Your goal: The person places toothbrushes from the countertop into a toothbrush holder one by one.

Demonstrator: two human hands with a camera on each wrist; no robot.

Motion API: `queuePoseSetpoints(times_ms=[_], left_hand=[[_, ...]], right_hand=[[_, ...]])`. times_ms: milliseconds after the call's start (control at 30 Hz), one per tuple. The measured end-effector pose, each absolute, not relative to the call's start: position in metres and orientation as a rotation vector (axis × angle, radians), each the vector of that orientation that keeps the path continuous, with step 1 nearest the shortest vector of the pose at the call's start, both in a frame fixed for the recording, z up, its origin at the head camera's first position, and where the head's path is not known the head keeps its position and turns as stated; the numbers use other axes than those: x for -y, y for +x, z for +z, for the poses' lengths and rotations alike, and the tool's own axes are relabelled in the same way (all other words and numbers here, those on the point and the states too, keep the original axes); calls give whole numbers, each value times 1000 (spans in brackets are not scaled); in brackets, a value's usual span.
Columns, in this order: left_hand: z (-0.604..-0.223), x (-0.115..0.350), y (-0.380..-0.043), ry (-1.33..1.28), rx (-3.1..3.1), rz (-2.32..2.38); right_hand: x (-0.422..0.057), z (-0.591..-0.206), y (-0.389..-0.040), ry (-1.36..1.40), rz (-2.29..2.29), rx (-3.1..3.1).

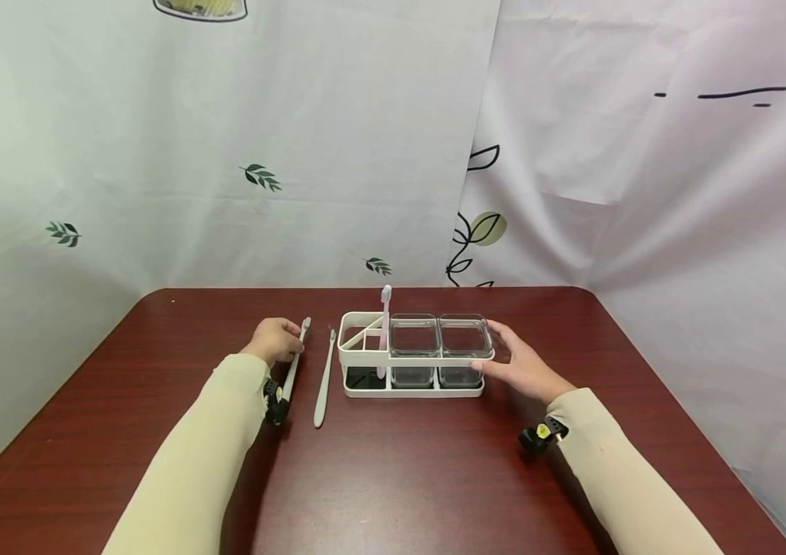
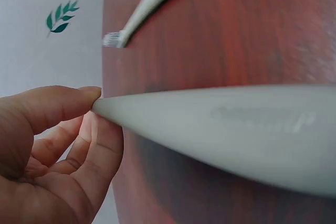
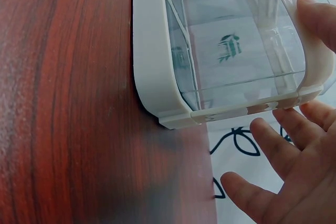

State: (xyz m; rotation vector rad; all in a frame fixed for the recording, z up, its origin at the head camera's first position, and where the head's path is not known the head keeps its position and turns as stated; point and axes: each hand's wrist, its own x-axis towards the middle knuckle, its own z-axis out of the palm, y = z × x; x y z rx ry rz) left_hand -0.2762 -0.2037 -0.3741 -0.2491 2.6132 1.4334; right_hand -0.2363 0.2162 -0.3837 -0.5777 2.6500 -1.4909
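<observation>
In the head view, my left hand (image 1: 277, 341) pinches a pale toothbrush (image 1: 292, 373) near its bristled end. The left wrist view shows thumb and fingers closed on its thin neck, the wide handle (image 2: 252, 135) pointing away from the hand. Another pale toothbrush (image 1: 324, 381) lies on the table to the right. A white toothbrush holder (image 1: 365, 358) stands beyond, with a pink toothbrush (image 1: 384, 324) upright in it and two clear cups (image 1: 414, 339). My right hand (image 1: 519, 368) holds the holder's right end, thumb at the front rim, other fingers spread along the end.
The dark red wooden table (image 1: 407, 478) ends at the back against a white cloth (image 1: 337, 139) printed with leaves. Small black wrist cameras (image 1: 277, 401) are strapped on both sleeves, close above the tabletop.
</observation>
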Motion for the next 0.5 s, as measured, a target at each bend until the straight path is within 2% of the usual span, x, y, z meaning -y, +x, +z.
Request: queuePoseSetpoints(times_ms=[500], left_hand=[[-348,202,-273,-214,-2566,1659]], right_hand=[[-218,-384,-236,-571,-1492,-2646]])
